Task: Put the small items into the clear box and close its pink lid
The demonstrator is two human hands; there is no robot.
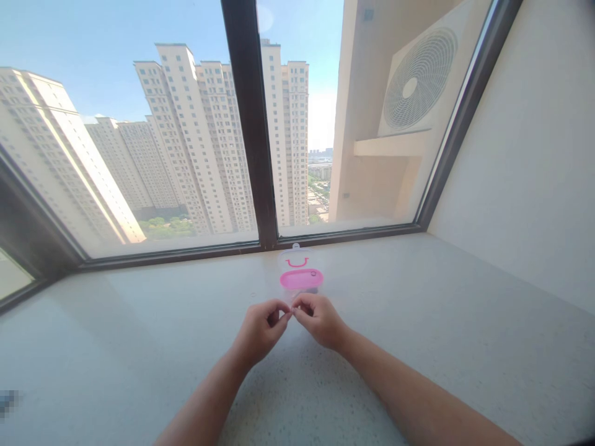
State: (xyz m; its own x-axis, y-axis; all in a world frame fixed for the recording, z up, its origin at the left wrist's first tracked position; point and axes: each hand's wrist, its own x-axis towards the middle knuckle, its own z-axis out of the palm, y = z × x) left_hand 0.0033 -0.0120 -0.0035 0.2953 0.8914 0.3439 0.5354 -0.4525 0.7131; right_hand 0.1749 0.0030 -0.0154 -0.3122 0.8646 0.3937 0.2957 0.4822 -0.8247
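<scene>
My left hand [264, 328] and my right hand [320, 321] meet fingertip to fingertip above the pale sill. Thumb and forefinger of each are pinched together; whatever lies between them is too small to make out. Just beyond the fingers stands a small plastic box with its clear lid [296, 253] raised toward the window. A pink handle [297, 263] curves across that lid. The pink tray [297, 280] of the box faces up, and a small dark ring [313, 273] lies at its right end. My hands partly hide the box's near side.
A speckled stone windowsill [139, 347] spreads around the hands. A tiny, faint ring-shaped thing [253, 295] lies on it left of the box. Behind rises the window with a dark frame post [248, 124]. A white wall [525, 173] bounds the right side.
</scene>
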